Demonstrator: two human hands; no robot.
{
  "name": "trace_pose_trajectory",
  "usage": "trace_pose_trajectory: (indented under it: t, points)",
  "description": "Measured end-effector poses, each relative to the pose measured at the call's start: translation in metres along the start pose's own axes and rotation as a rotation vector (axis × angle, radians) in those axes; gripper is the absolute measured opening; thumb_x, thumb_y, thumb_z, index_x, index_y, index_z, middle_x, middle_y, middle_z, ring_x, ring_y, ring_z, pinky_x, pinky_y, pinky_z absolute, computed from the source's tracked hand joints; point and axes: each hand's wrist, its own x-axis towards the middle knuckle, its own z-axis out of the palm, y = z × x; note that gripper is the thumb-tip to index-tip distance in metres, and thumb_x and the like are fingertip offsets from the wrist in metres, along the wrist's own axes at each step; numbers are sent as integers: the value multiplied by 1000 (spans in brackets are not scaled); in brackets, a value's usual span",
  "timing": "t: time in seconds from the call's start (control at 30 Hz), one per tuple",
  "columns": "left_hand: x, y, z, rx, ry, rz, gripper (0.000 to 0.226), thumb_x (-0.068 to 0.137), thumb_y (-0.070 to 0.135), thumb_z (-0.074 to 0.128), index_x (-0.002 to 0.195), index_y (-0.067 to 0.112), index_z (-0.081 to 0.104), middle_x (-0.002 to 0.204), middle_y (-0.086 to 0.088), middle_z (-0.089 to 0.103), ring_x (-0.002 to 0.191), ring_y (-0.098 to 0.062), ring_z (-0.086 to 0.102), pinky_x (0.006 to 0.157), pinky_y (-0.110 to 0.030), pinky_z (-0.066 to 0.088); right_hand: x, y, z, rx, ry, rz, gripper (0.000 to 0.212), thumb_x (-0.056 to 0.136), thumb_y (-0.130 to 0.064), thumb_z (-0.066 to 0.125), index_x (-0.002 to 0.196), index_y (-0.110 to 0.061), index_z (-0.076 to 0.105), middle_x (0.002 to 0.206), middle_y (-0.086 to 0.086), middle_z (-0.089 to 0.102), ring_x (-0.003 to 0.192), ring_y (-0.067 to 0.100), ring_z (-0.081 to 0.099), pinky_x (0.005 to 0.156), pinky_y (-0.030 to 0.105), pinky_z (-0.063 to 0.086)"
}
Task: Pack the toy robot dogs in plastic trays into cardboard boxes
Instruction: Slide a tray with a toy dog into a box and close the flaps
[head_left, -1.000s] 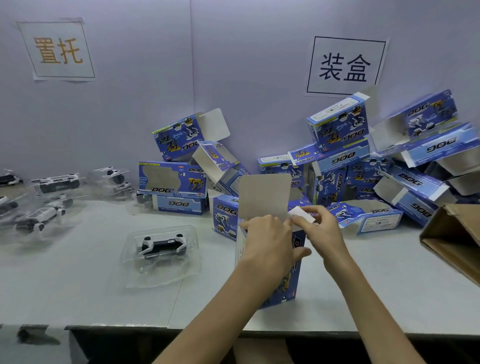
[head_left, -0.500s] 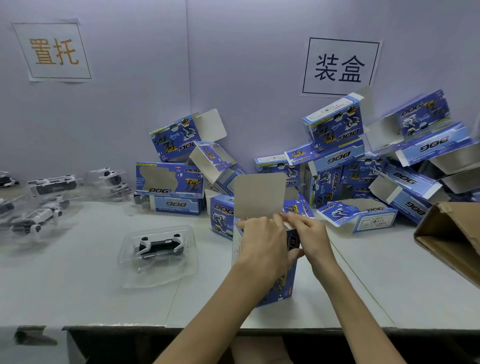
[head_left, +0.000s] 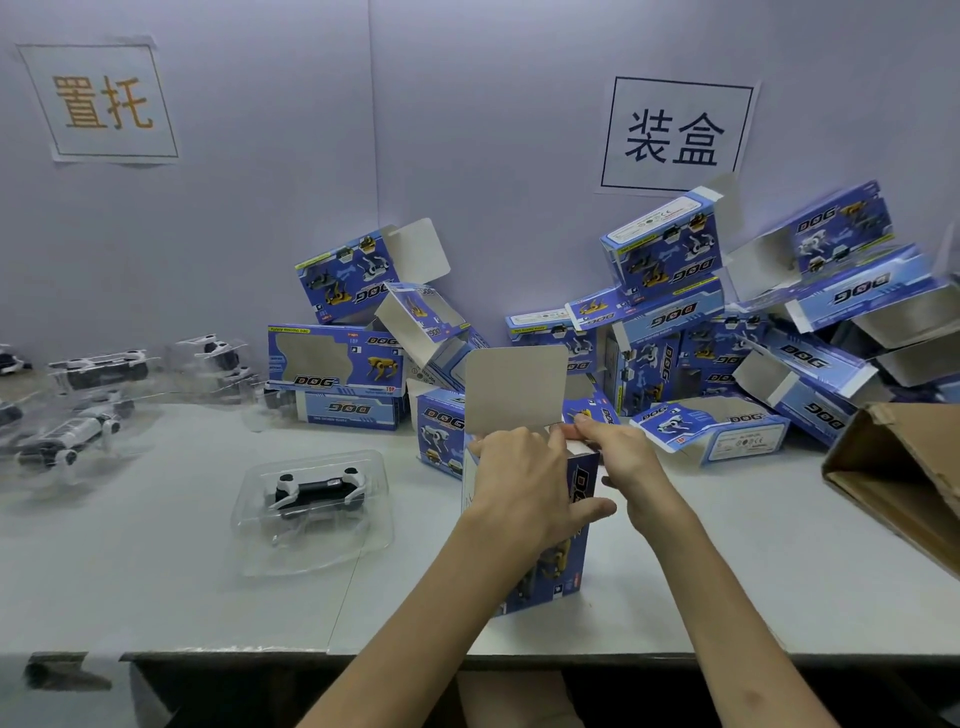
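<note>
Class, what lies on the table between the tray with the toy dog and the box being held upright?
Only bare table, seen in the head view, separates tray from box.

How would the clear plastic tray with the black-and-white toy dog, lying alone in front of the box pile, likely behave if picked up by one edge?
The clear plastic tray looks thin, so it would probably flex. The black-and-white toy dog sits in its moulded recess, so its weight would likely sag the middle. It seems uncovered, so tilting might spill the toy.

Right hand (head_left: 626, 457) has pressed side flap (head_left: 581, 446) down (box (head_left: 550, 551) top).
</note>
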Motion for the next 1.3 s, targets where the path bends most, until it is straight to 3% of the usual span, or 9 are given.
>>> trace_pose_trajectory:
  t: [0.13, 0.27, 0.4, 0.5, 0.63, 0.87, 1.07, 1.17, 1.3]
  points:
    - [1, -4, -7, 39, -47, 45, 74, 84, 80, 44, 118, 15, 57, 79, -6, 50, 85, -28, 63, 86, -45, 54, 4, 2, 3, -19, 12, -16, 33, 103, -26, 49, 90, -16, 78, 71, -13, 70, 48, -4, 61, 39, 9, 40]
    - [2, -3, -11, 56, -97, 43, 78, 80, 83, 45, 112, 14, 61, 79, -4, 54, 80, -25, 61, 84, -40, 55, 5, -6, -2, -121, -63, 8, 38, 101, -29, 51, 76, -23, 79, 79, -12, 72, 83, 11, 60, 69, 29, 42]
    - [4, -4, -7, 24, -98, 35, 79, 77, 85, 47, 111, 16, 63, 86, -3, 63, 82, -24, 60, 85, -37, 49, 21, -33, 1, -178, 193, -321, 30, 100, -21, 49, 83, -22, 74, 85, -3, 69, 88, 21, 60, 72, 34, 45]
    - [3, -5, -6, 12, -97, 38, 79, 78, 84, 48, 116, 16, 62, 98, -4, 68, 99, -26, 63, 113, -59, 25, 35, -72, 14, -209, 302, -558, 29, 98, -20, 47, 84, -22, 72, 83, 0, 71, 84, 21, 64, 75, 38, 50]
    - [3, -7, -7, -28, -63, 61, 78, 77, 83, 51, 113, 16, 65, 105, -3, 70, 105, -24, 63, 118, -65, 3, 58, -120, 45, -519, 62, -643, 38, 100, -28, 45, 71, -24, 69, 82, 2, 72, 86, 24, 66, 78, 38, 52]
    - [2, -11, -11, -63, -54, 80, 74, 76, 83, 52, 106, 16, 66, 105, -4, 69, 108, -24, 60, 118, -64, 7, 84, -116, 80, -1013, -196, -483, 71, 103, -61, 17, 86, -18, 71, 104, 9, 65, 100, 29, 60, 94, 42, 46]
    - [4, -12, -5, -72, -37, 78, 70, 76, 83, 53, 94, 17, 64, 81, -2, 62, 75, -19, 53, 92, -41, 44, 89, -101, 79, -957, -136, -623, 81, 100, -66, 12, 83, -18, 76, 99, 6, 71, 91, 26, 63, 88, 41, 49]
    - [4, -12, -5, -50, -16, 81, 68, 76, 83, 53, 90, 17, 61, 74, 0, 57, 67, -17, 52, 68, -29, 42, 87, -98, 78, -948, -86, -717, 80, 102, -63, 14, 77, -18, 76, 88, 2, 71, 86, 26, 63, 81, 38, 48]
    - [5, -11, -5, -56, -22, 66, 68, 74, 83, 55, 90, 18, 63, 75, 0, 59, 67, -17, 52, 66, -26, 42, 86, -92, 74, -943, -37, -786, 79, 103, -61, 18, 70, -17, 75, 82, 3, 71, 81, 28, 63, 77, 38, 49]
